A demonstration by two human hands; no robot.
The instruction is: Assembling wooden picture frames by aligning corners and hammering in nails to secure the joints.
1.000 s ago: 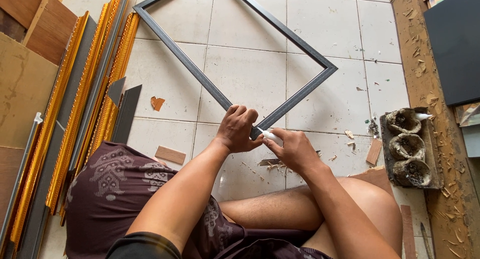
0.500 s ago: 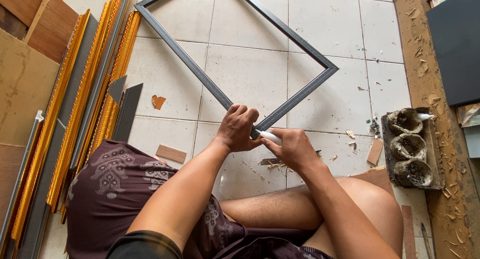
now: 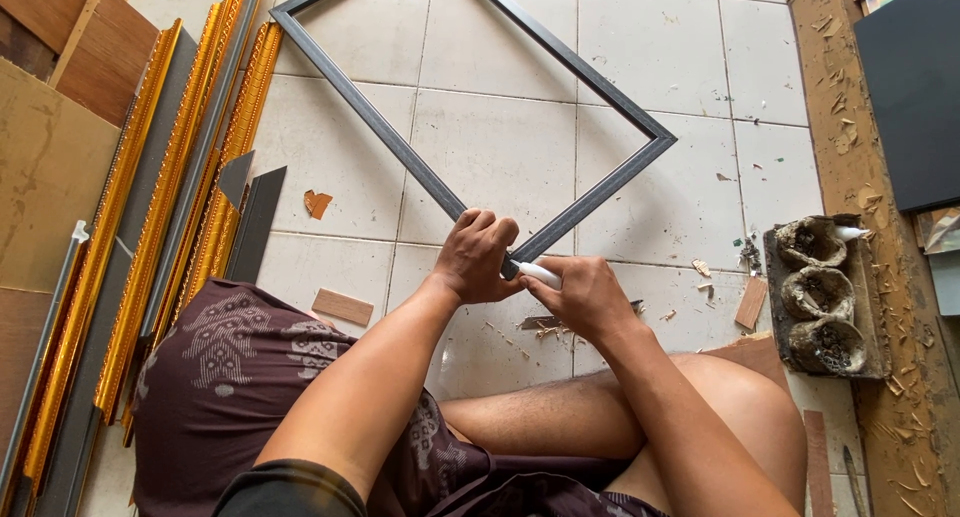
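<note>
In the head view a person sits on a white tiled floor (image 3: 480, 147) with a dark grey picture frame (image 3: 400, 157) lying flat in front of them, turned so that one corner points toward their lap. The left hand (image 3: 478, 257) is clenched over that near corner, its grip grasping the frame where the two mouldings meet. The right hand (image 3: 582, 295) sits just beside it, touching it, with its grip closed around a small white tube (image 3: 538, 273) whose end rests against the corner. Along the left edge lie long gold mouldings (image 3: 165, 217) stacked beside grey ones, with brown boards (image 3: 60, 37) next to them. A short dark offcut (image 3: 255, 222) lies near the gold lengths, and a small wooden block (image 3: 342, 306) sits on the tiles close to the person's patterned maroon cloth (image 3: 230, 377). To the right, well apart from the hands, a grimy tray (image 3: 828, 297) holds three crusted round pots, on the floor beside a wooden plank (image 3: 860, 107) littered with chips. A dark panel (image 3: 915, 87) lies at the far right.
</note>
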